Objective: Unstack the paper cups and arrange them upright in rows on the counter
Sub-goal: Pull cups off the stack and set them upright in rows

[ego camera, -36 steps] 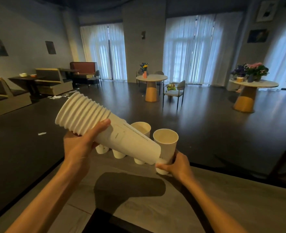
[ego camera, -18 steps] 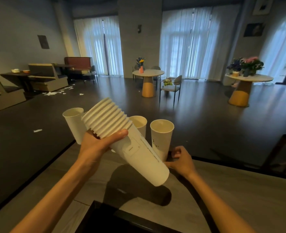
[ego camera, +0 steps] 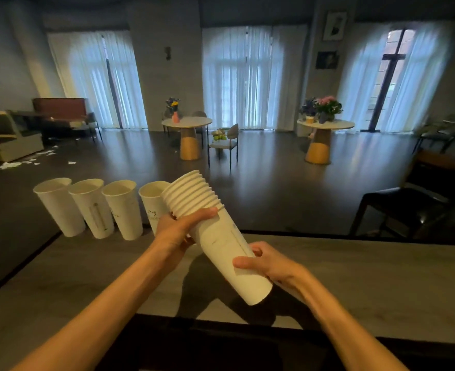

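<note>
With a fourth cup [ego camera: 154, 203] now in the row, the right hand [ego camera: 269, 266] has returned to grip the bottom of the stack [ego camera: 215, 234] that the left hand [ego camera: 179, 228] holds, ready to pull the next.

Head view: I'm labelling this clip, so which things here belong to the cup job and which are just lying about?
Job:
- stack of paper cups, held tilted by left hand and right hand
- four upright cups in a row
- counter

Lying about:
- round tables with flowers
- chair
- paper scraps on the floor
</note>
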### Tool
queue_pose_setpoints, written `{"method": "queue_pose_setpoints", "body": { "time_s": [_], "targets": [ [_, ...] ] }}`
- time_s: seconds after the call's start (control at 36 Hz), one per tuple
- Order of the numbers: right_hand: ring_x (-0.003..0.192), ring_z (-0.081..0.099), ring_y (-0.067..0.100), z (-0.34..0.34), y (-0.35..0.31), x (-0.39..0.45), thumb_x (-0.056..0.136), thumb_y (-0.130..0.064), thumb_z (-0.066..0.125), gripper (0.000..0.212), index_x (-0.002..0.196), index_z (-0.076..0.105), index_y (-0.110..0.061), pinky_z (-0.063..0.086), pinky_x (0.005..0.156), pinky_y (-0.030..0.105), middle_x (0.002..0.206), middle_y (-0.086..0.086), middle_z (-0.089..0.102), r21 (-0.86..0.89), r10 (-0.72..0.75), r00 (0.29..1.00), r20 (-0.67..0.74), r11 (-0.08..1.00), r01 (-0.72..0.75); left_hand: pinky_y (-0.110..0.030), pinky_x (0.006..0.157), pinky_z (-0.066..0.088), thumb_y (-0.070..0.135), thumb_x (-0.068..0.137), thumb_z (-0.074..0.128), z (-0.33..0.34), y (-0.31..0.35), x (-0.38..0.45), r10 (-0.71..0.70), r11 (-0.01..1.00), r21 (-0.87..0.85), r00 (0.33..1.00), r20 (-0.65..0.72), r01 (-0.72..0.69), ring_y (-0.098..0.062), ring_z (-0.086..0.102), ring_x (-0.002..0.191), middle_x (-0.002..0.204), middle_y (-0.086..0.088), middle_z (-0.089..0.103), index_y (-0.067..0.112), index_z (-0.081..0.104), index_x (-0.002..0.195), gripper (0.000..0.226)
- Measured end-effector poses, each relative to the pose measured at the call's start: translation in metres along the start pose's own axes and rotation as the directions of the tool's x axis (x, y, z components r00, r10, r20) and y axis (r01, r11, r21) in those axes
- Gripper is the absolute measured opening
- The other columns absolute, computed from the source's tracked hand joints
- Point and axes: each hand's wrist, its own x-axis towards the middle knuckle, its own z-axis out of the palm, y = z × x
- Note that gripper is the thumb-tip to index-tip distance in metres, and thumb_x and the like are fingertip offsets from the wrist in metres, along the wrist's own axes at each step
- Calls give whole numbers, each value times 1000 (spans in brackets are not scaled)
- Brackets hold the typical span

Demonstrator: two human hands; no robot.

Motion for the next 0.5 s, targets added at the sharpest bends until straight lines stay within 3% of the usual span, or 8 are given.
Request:
{"method": "queue_pose_setpoints", "body": {
  "time_s": [0.06,0.14,0.19,0.25,0.33,0.39,0.44,0.5],
  "targets": [
    [108,61,9,-3,2,-10,77,-42,79,41,110,58,-33,52,96,36,112,-9,64,-85,-28,998,-62,996,23,-46,93,57,27,51,90,13,-2,-9,78,993,86,996,-30,-75,-23,66,112,119,-5,69,20,55,128,85],
    [105,59,0,-5,4,-16,71,-38,85,52,116,58,-35,52,84,22,111,-16,63,-229,-156,974,-163,967,116,-44,94,55,35,46,88,25,-3,-19,187,965,200,980,-72,-169,-17,65,109,116,-1,67,22,54,124,86],
    [109,58,0,-6,10,-16,65,-47,87,70,127,56,-34,54,86,24,119,-16,62,-322,-221,947,-234,936,139,-46,94,57,39,40,90,28,-2,-21,220,961,196,967,-127,-193,-16,65,110,117,-1,67,20,54,129,97],
    [113,55,0,-8,20,-11,61,-55,85,83,134,51,-36,54,90,28,126,-16,60,-448,-247,922,-297,889,94,-42,84,60,42,36,91,22,2,-20,249,963,150,952,-180,-224,-17,65,112,120,0,67,19,54,133,106],
    [115,54,6,-9,37,-4,63,-42,88,80,134,50,-37,52,93,32,126,-14,59,-557,-262,884,-388,830,1,-27,65,60,43,37,90,6,20,-19,304,953,101,916,-261,-287,-16,66,111,120,1,68,20,56,127,100],
    [114,55,9,-10,46,3,65,-29,88,74,129,52,-32,52,90,30,121,-12,59,-477,-233,859,-456,879,-15,-34,82,60,44,37,89,-8,35,-16,322,945,52,894,-313,-323,-16,63,114,121,2,65,23,52,125,97],
    [113,56,10,-13,49,13,64,-31,89,74,128,53,-28,51,87,27,117,-11,59,-386,-211,836,-507,923,-1,-41,98,54,40,41,89,-22,50,-16,314,939,-23,882,-351,-343,-16,61,115,122,3,62,22,45,130,100],
    [115,58,12,-16,47,29,61,-39,91,81,130,51,-24,53,91,31,123,-7,62,-325,-198,825,-529,945,19,-39,99,54,31,57,86,-36,64,-13,302,935,-65,877,-374,-349,-15,62,112,119,2,62,19,45,129,84]
  ]
}}
